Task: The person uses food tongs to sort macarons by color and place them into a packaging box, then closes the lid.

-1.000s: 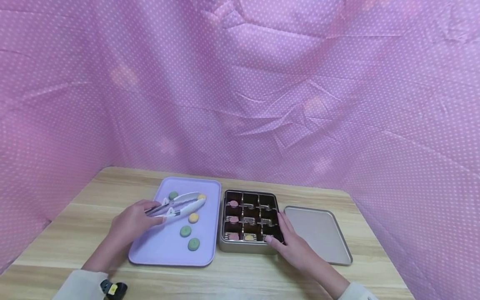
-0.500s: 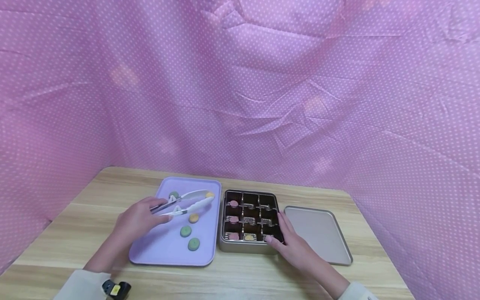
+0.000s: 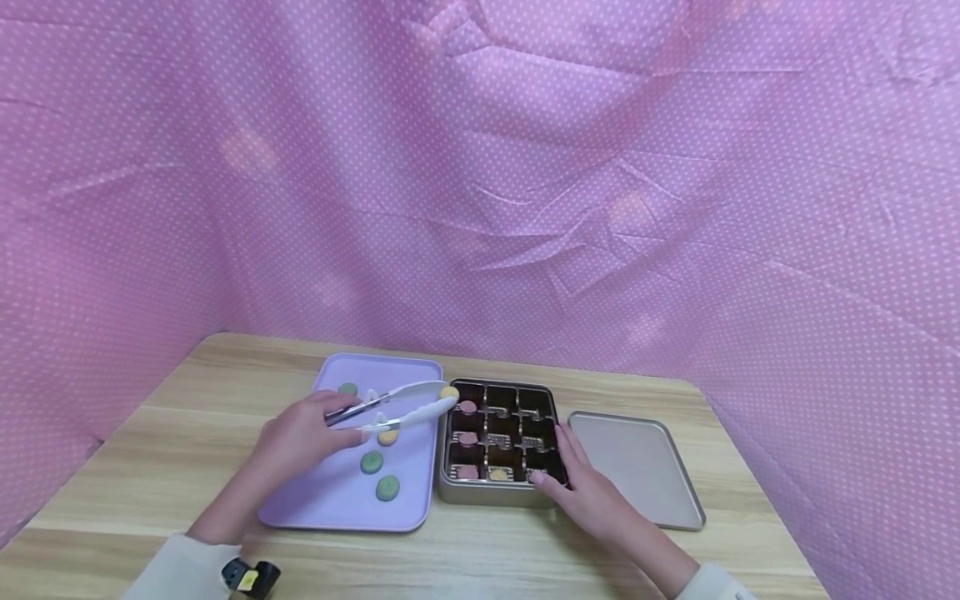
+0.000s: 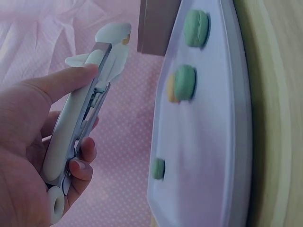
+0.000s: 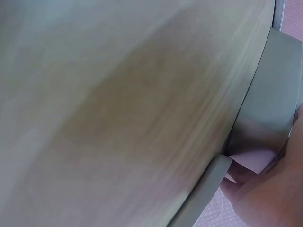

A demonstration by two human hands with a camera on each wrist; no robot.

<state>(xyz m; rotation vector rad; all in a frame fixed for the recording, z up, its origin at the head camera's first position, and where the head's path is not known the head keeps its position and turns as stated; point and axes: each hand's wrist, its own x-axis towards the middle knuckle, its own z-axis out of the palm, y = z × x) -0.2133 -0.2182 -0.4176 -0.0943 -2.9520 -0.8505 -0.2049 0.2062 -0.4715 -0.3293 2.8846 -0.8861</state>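
My left hand (image 3: 303,433) grips a pair of white-tipped tongs (image 4: 75,113). Between the tong tips is a yellow macaron (image 3: 448,393), held over the left rim of the metal box near its back left compartment. The box (image 3: 495,497) has a dark divided insert with several compartments. Pink macarons (image 3: 468,439) sit down its left column, and a yellow macaron (image 3: 498,475) lies in the front middle compartment. My right hand (image 3: 588,492) rests against the box's front right corner, thumb at the front rim and fingers along the right side.
On the left lies a lilac tray (image 3: 337,512) with green macarons (image 3: 387,488) and another yellow macaron (image 3: 387,437), partly behind the tongs. A flat metal lid (image 3: 637,467) lies right of the box. Pink dotted cloth (image 3: 480,208) hangs behind the wooden table (image 3: 465,550).
My left hand has carried the tongs and yellow macaron rightward, from above the tray to the box's left rim. My right hand and the box have stayed put.
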